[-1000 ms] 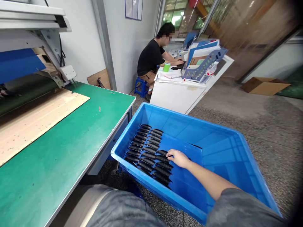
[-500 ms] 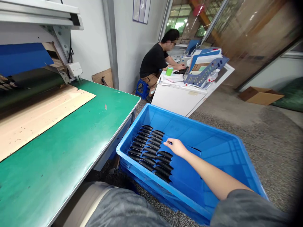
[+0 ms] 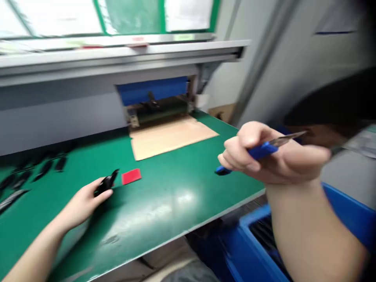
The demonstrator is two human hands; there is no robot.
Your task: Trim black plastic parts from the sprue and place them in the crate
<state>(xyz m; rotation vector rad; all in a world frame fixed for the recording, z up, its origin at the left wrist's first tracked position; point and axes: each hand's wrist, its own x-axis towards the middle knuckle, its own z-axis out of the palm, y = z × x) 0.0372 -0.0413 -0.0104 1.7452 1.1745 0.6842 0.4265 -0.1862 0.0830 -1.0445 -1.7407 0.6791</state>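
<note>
My right hand [image 3: 261, 152] is closed around a blue utility knife [image 3: 261, 150], held up over the right end of the green table [image 3: 164, 203]. Its bare metal blade points to the right, away from the fingers. At the left, my left hand [image 3: 91, 196] grips a small black curved part [image 3: 106, 184] just above the table; blur hides its exact kind. A flat red pad [image 3: 131, 176] lies on the green surface beside that hand.
Several black pieces [image 3: 44, 169] lie along the table's left side. A brown board [image 3: 167, 137] stretches out from under the machine's blue flap [image 3: 155, 91]. At lower right stands a blue bin [image 3: 255, 215] with black parts inside; a person's dark head [image 3: 331, 102] is behind my arm.
My view has turned left from the bin to the table. The right hand left the bin and now holds the knife. My left hand has come into view with a black part.
</note>
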